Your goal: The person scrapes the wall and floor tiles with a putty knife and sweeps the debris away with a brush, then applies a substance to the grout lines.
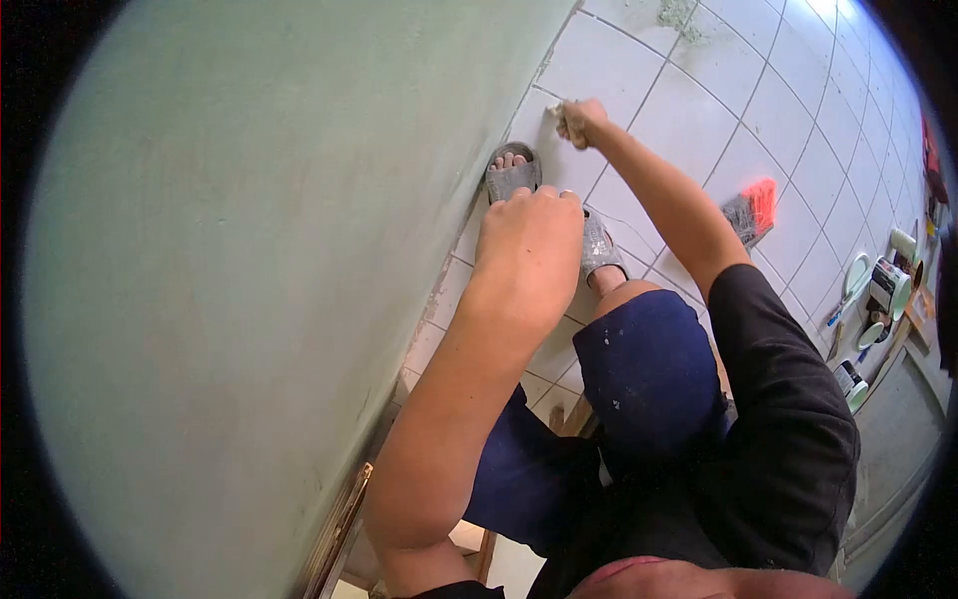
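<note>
My right hand [584, 122] reaches low over the white floor tiles [689, 110], close to the foot of the wall. Its fingers are closed around a small crumpled beige piece [572, 128], perhaps a rag; the kind is unclear. Nearer to me, my left hand [534, 212] is closed with its back towards me, above my sandalled feet. Its curled fingers hide whatever they hold, if anything. Beside both hands rises a pale green wall [259, 250].
A grey and orange-red brush [753, 212] lies on the tiles to the right. Farther right stand paint containers [888, 287] with lids and tools around them. Greenish crumbs [677, 14] lie at the top. My grey sandals [512, 180] are beside the wall.
</note>
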Demonstrator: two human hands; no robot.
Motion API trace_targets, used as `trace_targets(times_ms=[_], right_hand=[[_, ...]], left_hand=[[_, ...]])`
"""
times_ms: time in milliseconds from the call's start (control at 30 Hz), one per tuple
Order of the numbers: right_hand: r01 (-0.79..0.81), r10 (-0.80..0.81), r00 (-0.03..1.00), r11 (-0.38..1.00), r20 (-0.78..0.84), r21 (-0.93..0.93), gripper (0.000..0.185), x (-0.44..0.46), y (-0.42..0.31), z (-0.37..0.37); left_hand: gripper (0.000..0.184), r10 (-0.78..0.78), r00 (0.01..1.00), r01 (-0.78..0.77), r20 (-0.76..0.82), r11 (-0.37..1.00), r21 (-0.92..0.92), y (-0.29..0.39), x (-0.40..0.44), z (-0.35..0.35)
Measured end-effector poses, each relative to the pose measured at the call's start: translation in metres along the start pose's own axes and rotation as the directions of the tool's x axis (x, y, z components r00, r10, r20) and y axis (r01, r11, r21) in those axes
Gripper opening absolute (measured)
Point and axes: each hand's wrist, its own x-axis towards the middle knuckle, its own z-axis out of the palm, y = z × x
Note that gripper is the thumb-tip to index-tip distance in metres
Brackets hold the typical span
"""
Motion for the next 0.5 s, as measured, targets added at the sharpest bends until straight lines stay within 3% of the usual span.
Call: trace_targets(times_ms=[167,333,400,433,500], right_hand=[[-0.015,0.016,1.000,0.995,-0.015,0.097,0.017,0.020,-0.019,0.024],[0.000,0.006,0.999,0.986,-0.034,0.164,0.015,0.015,-0.007,0.001],[0.019,-0.048,0.994,0.959,0.095,0.284,0.016,0.047,-0.003,-0.012],[-0.011,0.008,0.997,0.999,0.078,0.034,0.015,0.022,-0.032,-0.015],[0.041,-0.042,0.999,0.997,0.024,0.058,0.018,0.032,-0.045,-0.008]], left_hand=[[0.041,0.009,0.999,-0.010,0.035,1.000,0.023,0.008,0.000,0.001],[0.045,0.013,1.000,-0.013,0.003,1.000,0.001,-0.002,-0.001,-0.001],[0.045,-0.032,0.999,0.032,-0.001,0.999,0.010,-0.004,-0.002,-0.003],[0.045,-0.030,1.000,0.030,0.010,1.000,0.007,-0.003,-0.002,-0.001],[0.045,-0.011,0.999,0.011,0.046,1.000,-0.001,-0.001,-0.002,0.000]])
